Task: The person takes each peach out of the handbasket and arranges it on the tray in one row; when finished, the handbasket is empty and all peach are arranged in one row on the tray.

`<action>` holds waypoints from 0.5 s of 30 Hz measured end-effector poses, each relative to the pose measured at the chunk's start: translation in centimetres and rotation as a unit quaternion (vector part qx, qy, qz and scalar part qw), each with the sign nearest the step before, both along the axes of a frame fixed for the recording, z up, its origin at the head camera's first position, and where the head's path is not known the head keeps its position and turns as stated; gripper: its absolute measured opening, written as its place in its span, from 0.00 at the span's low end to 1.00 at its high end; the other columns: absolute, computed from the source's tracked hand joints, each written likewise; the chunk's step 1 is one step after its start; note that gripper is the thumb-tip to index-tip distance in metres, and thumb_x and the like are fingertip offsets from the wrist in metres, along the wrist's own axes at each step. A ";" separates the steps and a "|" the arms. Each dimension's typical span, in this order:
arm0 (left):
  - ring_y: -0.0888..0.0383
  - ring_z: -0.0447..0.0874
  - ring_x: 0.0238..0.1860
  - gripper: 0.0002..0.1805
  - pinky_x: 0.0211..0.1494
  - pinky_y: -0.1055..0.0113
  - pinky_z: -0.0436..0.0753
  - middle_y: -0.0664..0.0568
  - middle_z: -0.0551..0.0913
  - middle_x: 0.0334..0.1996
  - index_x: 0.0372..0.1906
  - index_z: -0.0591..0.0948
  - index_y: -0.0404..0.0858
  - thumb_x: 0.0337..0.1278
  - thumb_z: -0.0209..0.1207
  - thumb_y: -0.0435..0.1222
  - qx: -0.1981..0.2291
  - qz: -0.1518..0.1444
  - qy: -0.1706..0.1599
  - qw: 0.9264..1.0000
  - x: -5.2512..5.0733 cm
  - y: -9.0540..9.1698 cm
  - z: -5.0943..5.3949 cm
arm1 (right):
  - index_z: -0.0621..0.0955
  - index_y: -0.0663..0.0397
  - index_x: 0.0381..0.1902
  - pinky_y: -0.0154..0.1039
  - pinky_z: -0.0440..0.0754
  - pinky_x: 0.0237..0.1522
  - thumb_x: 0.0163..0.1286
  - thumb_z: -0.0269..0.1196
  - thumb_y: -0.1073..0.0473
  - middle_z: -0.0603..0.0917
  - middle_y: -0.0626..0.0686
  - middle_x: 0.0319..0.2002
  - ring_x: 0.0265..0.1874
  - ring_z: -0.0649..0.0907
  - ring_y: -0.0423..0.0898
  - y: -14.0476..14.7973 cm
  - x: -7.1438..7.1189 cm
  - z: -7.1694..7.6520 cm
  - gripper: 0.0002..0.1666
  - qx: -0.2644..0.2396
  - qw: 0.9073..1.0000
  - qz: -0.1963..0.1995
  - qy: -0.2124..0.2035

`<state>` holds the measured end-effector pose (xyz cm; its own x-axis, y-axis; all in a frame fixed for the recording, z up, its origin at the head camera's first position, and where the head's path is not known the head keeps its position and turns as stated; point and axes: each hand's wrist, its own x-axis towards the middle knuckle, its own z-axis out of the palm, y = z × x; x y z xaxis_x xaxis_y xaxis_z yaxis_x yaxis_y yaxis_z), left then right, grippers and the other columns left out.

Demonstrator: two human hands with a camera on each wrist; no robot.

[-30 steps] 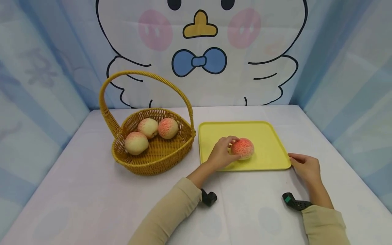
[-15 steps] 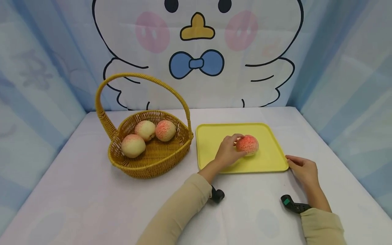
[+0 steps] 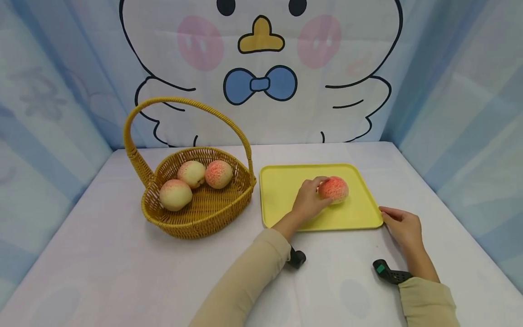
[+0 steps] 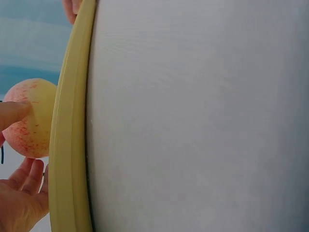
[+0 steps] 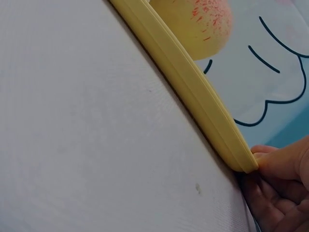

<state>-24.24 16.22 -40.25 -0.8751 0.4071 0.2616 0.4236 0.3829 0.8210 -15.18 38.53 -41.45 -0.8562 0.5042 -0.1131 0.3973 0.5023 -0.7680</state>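
A red-and-cream peach (image 3: 336, 189) is on or just over the yellow tray (image 3: 282, 213), right of its middle. My left hand (image 3: 310, 200) grips it from the left, thumb in front and fingers behind; the left wrist view shows the thumb (image 4: 13, 112) against the peach (image 4: 38, 118). Whether the peach touches the tray is hard to tell. At the tray's near right corner, my right hand (image 3: 404, 226) pinches the rim between thumb and fingers, seen closely in the right wrist view, where the hand (image 5: 285, 179) meets the tray's corner (image 5: 241, 159).
Left of the tray stands a wicker basket (image 3: 196, 227) with a tall arched handle (image 3: 184, 101). Three peaches (image 3: 175, 195) lie inside it. A white cloth (image 3: 122, 272) covers the table. Behind hangs a curtain (image 3: 261, 122) with a cartoon bird.
My left hand has moved right and slightly away from me with the peach, across the tray. My right hand stays at the tray's corner. The whole head view has shifted a little.
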 end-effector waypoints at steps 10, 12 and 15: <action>0.60 0.70 0.43 0.27 0.44 0.74 0.71 0.51 0.71 0.44 0.57 0.75 0.45 0.49 0.66 0.36 -0.003 0.033 -0.018 0.999 0.5 1.2 0.5 | 0.74 0.66 0.57 0.40 0.74 0.48 0.70 0.52 0.55 0.73 0.65 0.56 0.56 0.70 0.56 -0.1 0.2 0.2 0.24 0.014 1.000 0.007 0.012; 0.60 0.70 0.42 0.26 0.44 0.74 0.72 0.52 0.72 0.43 0.56 0.75 0.45 0.48 0.67 0.36 0.004 0.046 -0.017 0.999 0.6 1.4 0.5 | 0.74 0.66 0.56 0.31 0.74 0.42 0.70 0.52 0.55 0.73 0.65 0.56 0.55 0.70 0.55 -0.1 0.2 0.3 0.24 0.012 1.000 0.007 0.016; 0.60 0.71 0.42 0.25 0.45 0.75 0.72 0.52 0.73 0.42 0.54 0.77 0.42 0.46 0.68 0.35 0.015 0.065 -0.001 0.998 0.8 1.6 0.4 | 0.74 0.67 0.56 0.21 0.70 0.34 0.70 0.53 0.56 0.74 0.65 0.55 0.54 0.71 0.55 0.0 0.2 0.1 0.23 0.012 1.000 0.005 0.019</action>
<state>-23.43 17.80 -39.86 -0.9208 0.2813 0.2702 0.3700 0.4103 0.8335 -14.95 38.51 -41.33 -0.8652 0.4969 -0.0679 0.3618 0.5246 -0.7706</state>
